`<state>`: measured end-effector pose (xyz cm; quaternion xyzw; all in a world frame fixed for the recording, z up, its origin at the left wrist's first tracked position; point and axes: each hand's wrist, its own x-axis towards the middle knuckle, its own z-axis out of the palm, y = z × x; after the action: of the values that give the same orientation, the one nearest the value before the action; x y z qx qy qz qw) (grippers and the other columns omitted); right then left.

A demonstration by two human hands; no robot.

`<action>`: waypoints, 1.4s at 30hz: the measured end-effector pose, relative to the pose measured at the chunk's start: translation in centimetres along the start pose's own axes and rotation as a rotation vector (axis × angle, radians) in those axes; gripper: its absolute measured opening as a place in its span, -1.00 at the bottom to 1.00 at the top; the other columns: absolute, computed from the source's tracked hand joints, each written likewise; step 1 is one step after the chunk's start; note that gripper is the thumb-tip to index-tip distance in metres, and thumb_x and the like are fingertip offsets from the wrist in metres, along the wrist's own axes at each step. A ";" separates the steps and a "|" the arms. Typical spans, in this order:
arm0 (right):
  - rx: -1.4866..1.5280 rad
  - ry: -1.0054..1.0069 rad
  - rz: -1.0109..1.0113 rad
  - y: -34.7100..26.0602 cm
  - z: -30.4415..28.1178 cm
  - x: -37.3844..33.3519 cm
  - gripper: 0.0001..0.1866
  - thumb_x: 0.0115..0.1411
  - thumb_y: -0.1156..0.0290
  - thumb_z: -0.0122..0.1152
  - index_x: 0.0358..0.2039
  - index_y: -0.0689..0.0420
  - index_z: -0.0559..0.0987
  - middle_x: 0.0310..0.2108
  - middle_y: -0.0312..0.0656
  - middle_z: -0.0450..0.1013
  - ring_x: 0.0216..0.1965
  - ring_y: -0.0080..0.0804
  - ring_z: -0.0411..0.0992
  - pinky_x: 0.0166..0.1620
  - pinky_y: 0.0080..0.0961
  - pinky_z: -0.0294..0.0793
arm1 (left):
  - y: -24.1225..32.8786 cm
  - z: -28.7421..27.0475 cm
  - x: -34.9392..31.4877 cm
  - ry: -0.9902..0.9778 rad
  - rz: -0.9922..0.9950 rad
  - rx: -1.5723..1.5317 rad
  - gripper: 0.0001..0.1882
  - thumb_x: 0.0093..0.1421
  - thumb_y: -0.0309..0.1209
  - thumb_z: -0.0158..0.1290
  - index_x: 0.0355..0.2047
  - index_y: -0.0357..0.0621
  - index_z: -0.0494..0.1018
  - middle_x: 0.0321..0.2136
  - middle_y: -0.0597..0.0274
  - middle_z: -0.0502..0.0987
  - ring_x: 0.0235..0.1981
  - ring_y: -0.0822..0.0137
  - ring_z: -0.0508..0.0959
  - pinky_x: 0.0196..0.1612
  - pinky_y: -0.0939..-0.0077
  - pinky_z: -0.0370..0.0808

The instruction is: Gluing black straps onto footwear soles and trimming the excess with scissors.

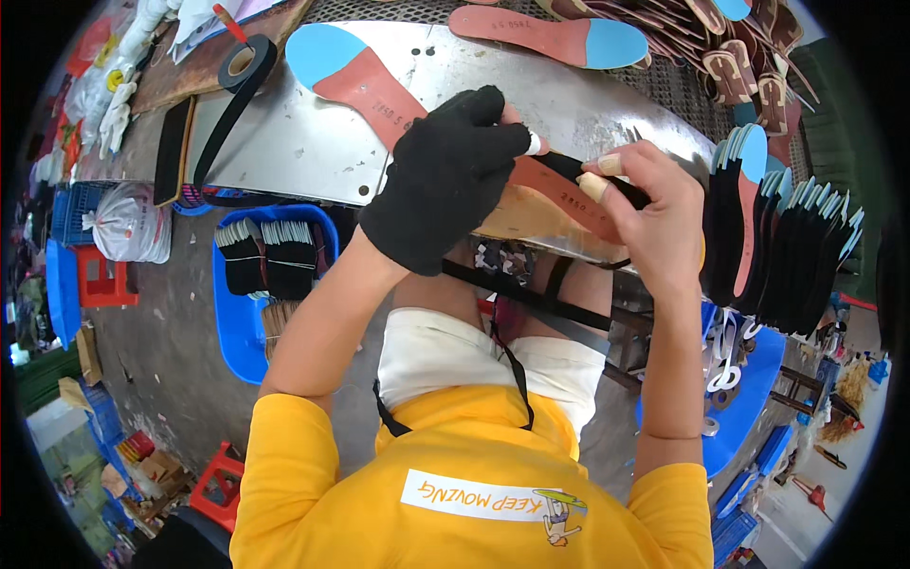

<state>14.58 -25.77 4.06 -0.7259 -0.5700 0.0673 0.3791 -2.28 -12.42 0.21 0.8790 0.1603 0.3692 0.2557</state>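
Observation:
My left hand (438, 175), in a black glove with tape on a bare fingertip, is closed at one end of a short black strip (561, 165). My bare right hand (654, 204), tape on its thumb and a finger, pinches the strip's other end. Beneath the strip a reddish-brown insole (559, 194) lies at the metal worktop's near edge, partly hidden by both hands. Another insole (365, 90), reddish with a blue end, reaches under my left hand. A third insole (531, 36) lies flat at the back.
A black tape roll (245, 63) trails its tape off the metal worktop (284, 142) at left. Stacked black insoles (787, 247) stand at right, below a pile of brown straps (735, 66). A blue tub (227, 327) holds bundled pieces at left; scissors (725, 365) hang at lower right.

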 end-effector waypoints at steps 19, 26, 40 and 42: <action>0.334 -0.318 0.461 2.2 -3.7 -1.6 -0.85 0.01 0.52 0.27 -0.35 0.23 0.63 -0.55 -0.28 0.50 -0.53 -0.53 0.43 -0.41 -0.55 0.40 | 2.5 3.3 4.0 -0.182 0.308 -0.113 -0.73 -0.17 -0.49 0.25 -0.40 -0.18 0.47 -0.36 0.14 0.48 -0.36 0.05 0.51 -0.34 0.31 0.47; 0.223 -0.055 0.137 5.3 -4.7 -4.9 -0.83 -0.12 0.54 0.42 -0.44 0.21 0.65 -0.51 -0.26 0.45 -0.47 -0.53 0.43 -0.43 -0.60 0.35 | 3.4 3.8 3.9 -0.265 0.239 -0.046 -0.77 -0.16 -0.47 0.25 -0.45 -0.19 0.48 -0.51 0.16 0.42 -0.47 0.13 0.48 -0.42 0.32 0.43; 0.180 -0.089 -0.028 3.1 -4.5 -6.1 -0.83 -0.05 0.50 0.35 -0.39 0.25 0.62 -0.49 -0.18 0.47 -0.46 -0.35 0.45 -0.36 -0.53 0.39 | 6.4 4.1 2.8 -0.394 0.347 0.271 -0.76 -0.13 -0.36 0.22 -0.38 -0.06 0.54 -0.45 0.25 0.47 -0.38 0.16 0.50 -0.36 0.33 0.45; 0.194 -0.071 -0.002 1.3 -5.0 -6.0 -0.81 0.06 0.38 0.28 -0.36 0.23 0.61 -0.48 -0.11 0.48 -0.49 -0.23 0.45 -0.38 -0.47 0.40 | 7.7 2.3 2.6 -0.678 0.252 0.377 -0.74 -0.08 -0.32 0.22 -0.34 -0.09 0.54 -0.44 0.20 0.51 -0.34 0.14 0.53 -0.31 0.26 0.47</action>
<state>16.20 -33.47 4.73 -0.6823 -0.5746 0.1472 0.4273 1.84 -18.27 4.70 0.9951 0.0227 0.0511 0.0811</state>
